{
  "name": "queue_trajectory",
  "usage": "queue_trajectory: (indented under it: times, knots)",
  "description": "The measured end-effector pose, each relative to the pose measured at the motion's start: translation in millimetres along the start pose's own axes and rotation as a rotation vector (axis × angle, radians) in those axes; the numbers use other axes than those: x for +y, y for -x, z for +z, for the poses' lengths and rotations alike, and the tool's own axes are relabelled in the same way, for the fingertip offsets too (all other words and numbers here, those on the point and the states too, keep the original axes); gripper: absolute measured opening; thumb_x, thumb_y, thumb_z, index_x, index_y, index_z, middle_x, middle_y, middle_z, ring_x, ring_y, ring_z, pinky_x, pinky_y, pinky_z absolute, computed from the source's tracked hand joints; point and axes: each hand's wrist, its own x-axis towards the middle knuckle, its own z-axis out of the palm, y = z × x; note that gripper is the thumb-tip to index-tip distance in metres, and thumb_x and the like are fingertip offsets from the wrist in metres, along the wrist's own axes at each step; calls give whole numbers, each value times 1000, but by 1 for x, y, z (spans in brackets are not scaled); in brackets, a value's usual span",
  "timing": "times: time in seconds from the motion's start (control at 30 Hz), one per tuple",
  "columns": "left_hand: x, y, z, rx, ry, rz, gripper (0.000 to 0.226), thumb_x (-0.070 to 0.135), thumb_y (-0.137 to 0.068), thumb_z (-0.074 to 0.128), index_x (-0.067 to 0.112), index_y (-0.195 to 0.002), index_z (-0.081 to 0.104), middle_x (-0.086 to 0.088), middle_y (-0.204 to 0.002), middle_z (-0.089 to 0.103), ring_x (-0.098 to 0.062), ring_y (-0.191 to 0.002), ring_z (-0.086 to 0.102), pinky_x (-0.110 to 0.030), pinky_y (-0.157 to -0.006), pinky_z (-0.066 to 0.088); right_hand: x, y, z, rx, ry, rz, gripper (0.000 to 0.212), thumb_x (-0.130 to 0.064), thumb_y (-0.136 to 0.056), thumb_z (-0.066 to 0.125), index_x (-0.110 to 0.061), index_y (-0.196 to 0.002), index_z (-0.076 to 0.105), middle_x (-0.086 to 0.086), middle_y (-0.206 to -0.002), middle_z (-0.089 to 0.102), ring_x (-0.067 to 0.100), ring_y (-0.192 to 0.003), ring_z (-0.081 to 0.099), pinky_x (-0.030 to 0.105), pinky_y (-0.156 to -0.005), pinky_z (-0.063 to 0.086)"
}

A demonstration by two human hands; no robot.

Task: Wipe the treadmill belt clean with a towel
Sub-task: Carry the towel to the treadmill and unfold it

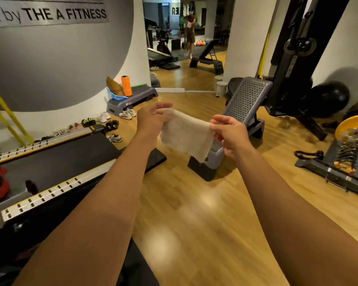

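A small beige towel (pixel 187 135) hangs stretched in the air between both hands, over the wooden floor. My left hand (pixel 152 119) pinches its left upper corner and my right hand (pixel 229 133) pinches its right edge. The treadmill's black belt (pixel 56 159) lies to the left, below my left forearm, between silver side rails with yellow trim (pixel 50 193). The towel is clear of the belt, up and to its right.
A grey step platform (pixel 209 162) and a studded incline board (pixel 246 100) stand just beyond the towel. Shoes (pixel 114 118) line the wall at left. A weight rack with a yellow plate (pixel 351 129) sits at right. Wooden floor (pixel 194 213) lies below my arms.
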Motion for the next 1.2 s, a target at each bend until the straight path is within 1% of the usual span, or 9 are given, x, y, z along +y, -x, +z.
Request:
queue_trajectory:
  times: [0.23,0.4,0.57,0.67,0.77,0.87,0.97,1.07,1.2]
  knots:
    - [-16,-145,37,24,-70,16,35,-9,-77,62,14,-102,73,-8,-107,67,-21,-100,61,-33,-85,52,-11,-169,47,3,-14,-175,16,-11,-85,71,-17,-100,71,0,-97,69,12,-91,62,22,-75,52]
    - [-39,-273,54,67,44,-20,39,-13,-76,55,16,-93,73,-7,-99,68,-22,-95,63,-32,-77,55,-13,-298,79,-39,-39,-203,23,2,-82,70,-18,-93,70,2,-93,72,11,-89,67,19,-73,51]
    - [-55,-397,73,102,-42,-28,39,-13,-77,53,11,-100,72,-3,-99,66,-22,-98,60,-31,-82,55,-24,-418,102,-93,166,-325,27,3,-82,68,-23,-89,71,0,-93,74,13,-94,69,28,-86,56]
    - [-66,-469,89,95,-124,-21,40,-13,-75,59,9,-107,71,-7,-108,66,-20,-100,60,-31,-85,55,-31,-489,119,-141,232,-362,22,-1,-82,71,-23,-85,72,0,-91,74,16,-94,69,26,-84,56]
    - [-81,-532,98,85,-261,52,43,-9,-72,70,9,-111,70,-7,-105,66,-20,-103,61,-29,-86,53,-34,-559,136,-241,335,-387,12,-13,-79,77,-23,-86,74,-6,-87,73,8,-88,67,20,-78,54]
    - [-95,-588,97,167,-429,75,34,2,-76,74,11,-109,71,-8,-103,68,-19,-102,62,-30,-87,53,-35,-625,158,-396,473,-429,22,-15,-72,84,-21,-91,73,-7,-88,72,5,-82,65,16,-73,52]
    - [-104,-637,90,283,-540,61,24,13,-79,75,15,-103,74,-5,-103,69,-15,-98,62,-31,-87,54,-39,-685,196,-538,709,-528,35,-12,-73,83,-17,-105,70,-5,-97,70,7,-86,63,16,-78,49]
    - [-104,-675,70,370,-636,59,21,18,-81,73,16,-102,74,-4,-103,70,-14,-95,62,-27,-81,53,-37,-732,245,-561,782,-588,29,-6,-79,75,-16,-106,70,-1,-100,71,10,-88,63,20,-82,50]
    - [-109,-721,28,484,-694,61,20,16,-83,71,15,-103,74,-4,-99,71,-17,-91,64,-31,-81,56,-23,-785,313,-589,845,-669,29,-6,-85,68,-15,-112,70,2,-111,70,12,-97,62,21,-85,47]
